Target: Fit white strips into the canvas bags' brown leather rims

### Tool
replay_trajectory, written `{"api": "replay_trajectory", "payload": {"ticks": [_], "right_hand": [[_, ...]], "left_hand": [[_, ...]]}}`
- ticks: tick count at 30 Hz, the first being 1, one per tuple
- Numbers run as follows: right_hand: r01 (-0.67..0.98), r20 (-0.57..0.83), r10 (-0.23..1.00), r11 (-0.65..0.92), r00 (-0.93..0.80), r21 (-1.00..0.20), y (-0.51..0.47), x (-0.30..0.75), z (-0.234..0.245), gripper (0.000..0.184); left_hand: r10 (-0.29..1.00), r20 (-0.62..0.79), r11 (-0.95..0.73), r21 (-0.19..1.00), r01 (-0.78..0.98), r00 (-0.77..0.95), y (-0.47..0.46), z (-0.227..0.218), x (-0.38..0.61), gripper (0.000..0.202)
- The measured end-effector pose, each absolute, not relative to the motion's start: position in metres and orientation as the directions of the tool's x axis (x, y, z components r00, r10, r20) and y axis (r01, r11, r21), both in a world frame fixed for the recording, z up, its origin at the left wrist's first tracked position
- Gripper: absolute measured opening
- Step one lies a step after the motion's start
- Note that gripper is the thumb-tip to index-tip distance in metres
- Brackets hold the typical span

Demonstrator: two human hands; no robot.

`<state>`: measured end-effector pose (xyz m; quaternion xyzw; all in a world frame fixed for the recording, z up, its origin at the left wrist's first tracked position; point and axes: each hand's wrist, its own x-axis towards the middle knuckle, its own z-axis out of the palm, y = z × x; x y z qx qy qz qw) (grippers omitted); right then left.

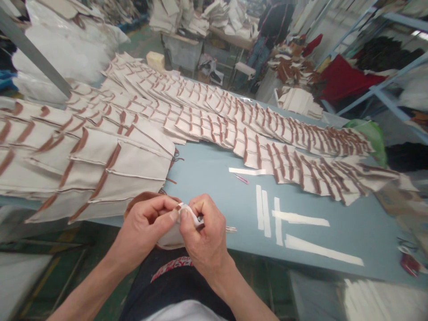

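Observation:
Close to my body, at the table's near edge, my left hand point(145, 229) pinches the edge of a beige fabric piece point(172, 238) between thumb and fingers. A brown strip point(143, 197) of this piece shows behind the hand. My right hand point(207, 238) is closed right beside it, thumb pressed on a folded white bit point(189, 213) of the work. Something small and dark shows at the right fingers, too hidden to name. To the left lie overlapping beige panels point(140, 158) with brown strips, apart from my hands.
Long fanned rows of beige and brown panels point(214, 127) cover the back of the blue table point(207, 162). Several white strips point(324, 249) and a small pink tool point(241, 179) lie to the right. A red object point(409, 264) sits near the right edge. A person point(272, 31) stands behind.

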<state>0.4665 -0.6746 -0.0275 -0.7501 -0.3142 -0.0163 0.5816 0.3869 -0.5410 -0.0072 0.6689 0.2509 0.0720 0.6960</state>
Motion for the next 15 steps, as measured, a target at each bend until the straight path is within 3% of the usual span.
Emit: {"api": "replay_trajectory", "payload": {"ticks": [7, 15], "right_hand": [[0.5, 0.378, 0.498, -0.136, 0.781, -0.855, -0.677, 0.465, -0.039, 0.027], [0.51, 0.38, 0.505, -0.146, 0.775, -0.848, -0.677, 0.459, -0.049, 0.028]], "left_hand": [[0.411, -0.265, -0.114, 0.935, 0.337, 0.872, -0.544, 0.007, 0.388, 0.024], [0.475, -0.139, -0.329, 0.888, 0.322, 0.869, -0.554, 0.004, 0.393, 0.02]]}}
